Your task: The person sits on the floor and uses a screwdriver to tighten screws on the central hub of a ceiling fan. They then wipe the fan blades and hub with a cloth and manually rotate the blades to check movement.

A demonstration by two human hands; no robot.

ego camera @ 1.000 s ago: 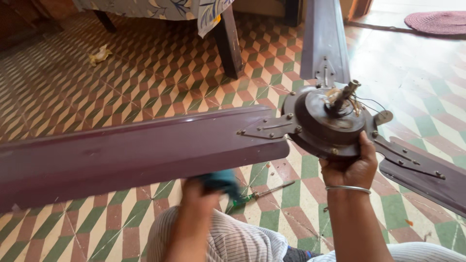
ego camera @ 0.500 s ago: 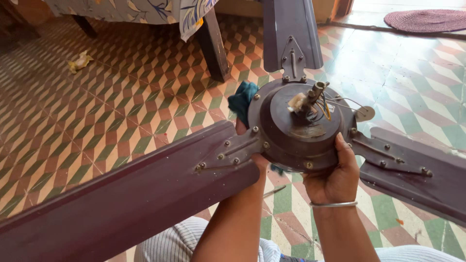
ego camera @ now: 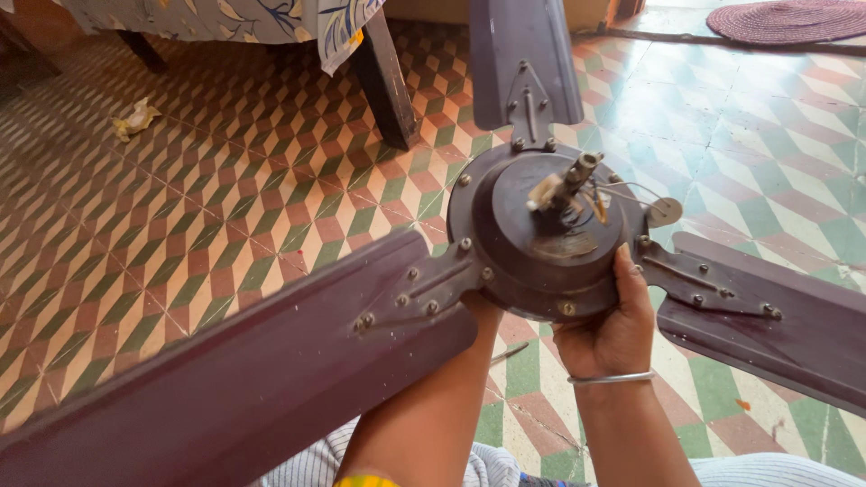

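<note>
Fan motor (ego camera: 541,239) upon right hand (ego camera: 609,329)

floor (ego camera: 225,225): red-green-cream cube-pattern tiles | table leg (ego camera: 383,81): dark wood, under floral cloth (ego camera: 271,18) | paper scrap (ego camera: 135,117): crumpled, far left | rug (ego camera: 794,20): round, purple, top right
</note>
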